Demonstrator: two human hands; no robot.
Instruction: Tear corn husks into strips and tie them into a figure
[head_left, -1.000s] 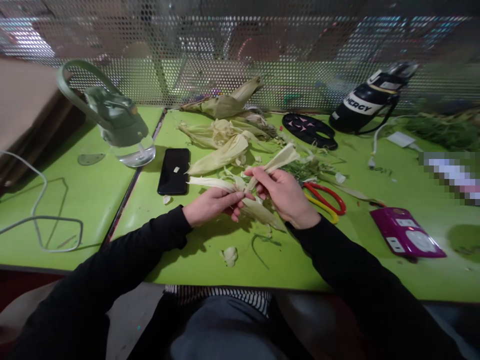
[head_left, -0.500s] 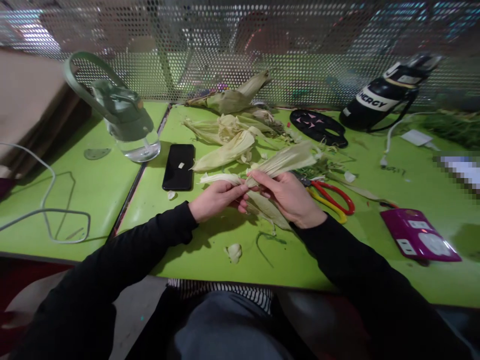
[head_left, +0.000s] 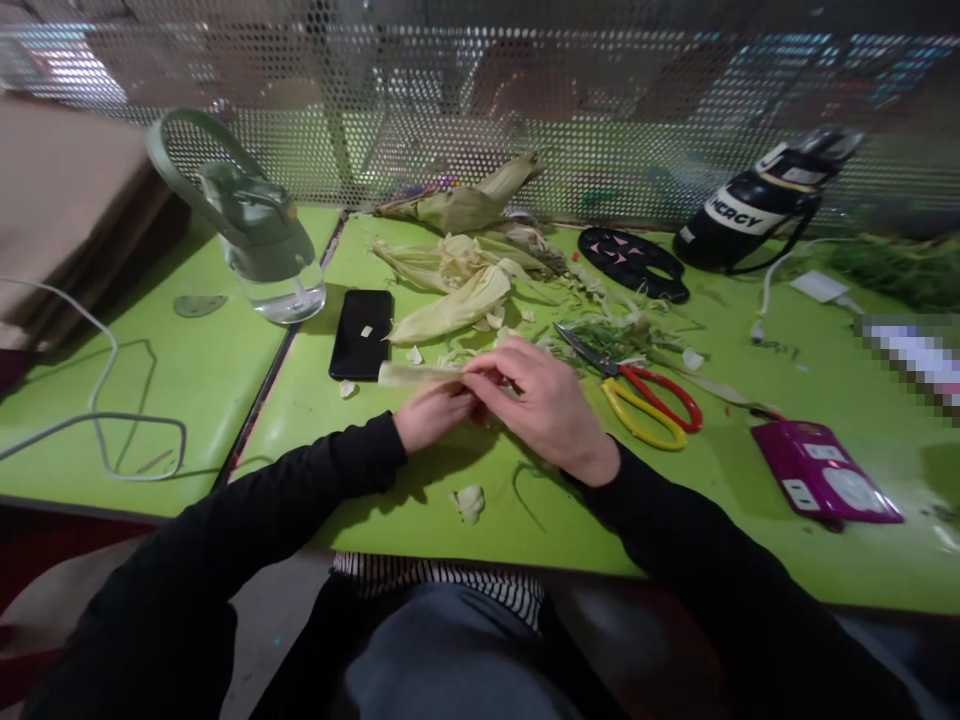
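From the left, we find the green bottle [head_left: 266, 245] and the dark phone [head_left: 360, 345] where they were; just beside the phone, a pale husk strip [head_left: 416, 376] points left along the far side of the left hand [head_left: 435, 412]. The right hand [head_left: 544, 400] has rolled over the left, thumb and forefinger pinched together on the strip's right end, and the broad husk that fanned out past it half a second ago has gone from view. The scissors [head_left: 611, 370], partly covered then, now lie fully exposed on the table [head_left: 420, 520]. As for what escapes us, the brown cardboard [head_left: 67, 190] runs out of frame, motion smears the strip, and the left fingertips are tucked beneath the right hand, so we cannot tell how closed they are or what they hold; at far right, a pixelated object [head_left: 915, 355] is cut off.
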